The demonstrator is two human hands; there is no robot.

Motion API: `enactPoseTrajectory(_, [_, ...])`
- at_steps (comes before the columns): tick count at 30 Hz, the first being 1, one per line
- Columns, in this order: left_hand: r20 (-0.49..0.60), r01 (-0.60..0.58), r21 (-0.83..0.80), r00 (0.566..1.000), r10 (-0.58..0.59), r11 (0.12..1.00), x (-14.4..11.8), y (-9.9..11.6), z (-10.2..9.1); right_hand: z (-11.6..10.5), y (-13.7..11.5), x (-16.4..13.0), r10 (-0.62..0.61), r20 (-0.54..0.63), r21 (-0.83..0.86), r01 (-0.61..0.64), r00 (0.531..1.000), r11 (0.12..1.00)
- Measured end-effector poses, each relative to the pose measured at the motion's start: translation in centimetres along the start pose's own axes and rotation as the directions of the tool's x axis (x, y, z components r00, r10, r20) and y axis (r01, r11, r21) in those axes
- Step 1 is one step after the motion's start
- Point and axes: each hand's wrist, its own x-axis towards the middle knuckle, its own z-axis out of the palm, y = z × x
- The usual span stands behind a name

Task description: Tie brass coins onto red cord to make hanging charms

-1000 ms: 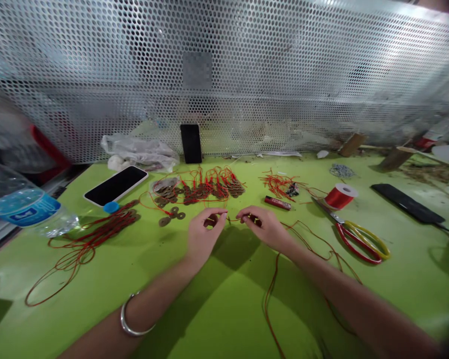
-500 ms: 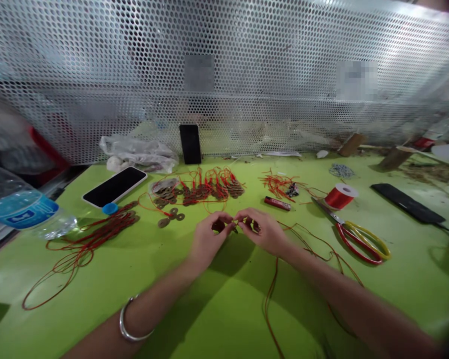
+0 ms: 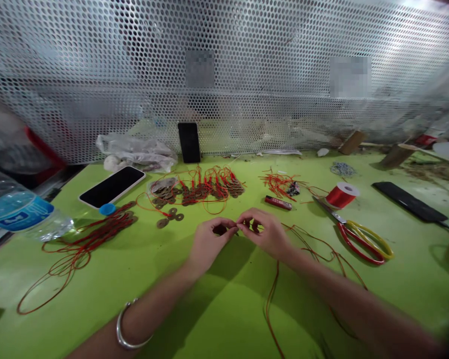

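My left hand and my right hand meet over the middle of the green table, thumb and forefinger pinched on each. A bit of red cord shows among the right fingers. Whatever the left fingertips grip is too small and covered to make out. Long red cord trails on the table beneath and beside my right forearm. Beyond my hands lie bundled round coins strung with red cord, and a few loose coins sit nearer to my left hand.
Scissors, a red thread spool, a lighter and cord scraps lie right. A white-edged phone, a blue cap, corded coins and a water bottle lie left. An upright phone stands before the perforated screen.
Both hands stay pinched together at nearly the same spot, with fingertips slightly shifted. The small dark-gold bit seen between them earlier is less visible. The camera view has shifted a little.
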Motion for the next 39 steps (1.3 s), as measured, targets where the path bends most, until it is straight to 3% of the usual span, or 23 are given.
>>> enactPoseTrajectory(4, [0.012,-0.001,-0.037,1.0,0.001,0.999,-0.12,-0.15,0.1,-0.08,-0.21,-0.04,-0.067,-0.018,-0.047,0.066,0.998,0.997])
enactPoseTrajectory(8, [0.005,0.006,-0.092,1.0,-0.006,0.996,0.08,-0.29,-0.01,-0.43,-0.57,-0.12,-0.183,-0.227,-0.348,0.096,0.957,0.933])
enactPoseTrajectory(10, [-0.006,0.018,-0.121,1.0,-0.018,0.992,0.31,-0.42,-0.13,-0.51,-0.58,-0.18,-0.213,-0.208,-0.413,0.112,0.955,0.904])
enactPoseTrajectory(14, [-0.014,0.038,-0.175,0.999,-0.041,0.984,0.65,-0.66,-0.27,-0.33,-0.32,-0.26,-0.171,-0.102,-0.365,0.123,0.98,0.923])
enactPoseTrajectory(19, [-0.01,0.068,-0.207,0.997,-0.071,0.976,0.63,-0.43,-0.29,-0.36,-0.43,-0.34,-0.234,-0.2,-0.405,0.138,0.951,0.904])
enactPoseTrajectory(25, [-0.02,0.092,-0.215,0.995,-0.099,0.972,0.54,-0.11,-0.33,-0.22,-0.38,-0.32,-0.253,-0.066,-0.432,0.201,0.965,0.879])
enactPoseTrajectory(39, [0.015,0.085,-0.15,0.996,-0.083,0.985,0.36,0.11,-0.52,0.28,-0.05,0.0,0.022,-0.031,-0.067,-0.024,0.999,0.997])
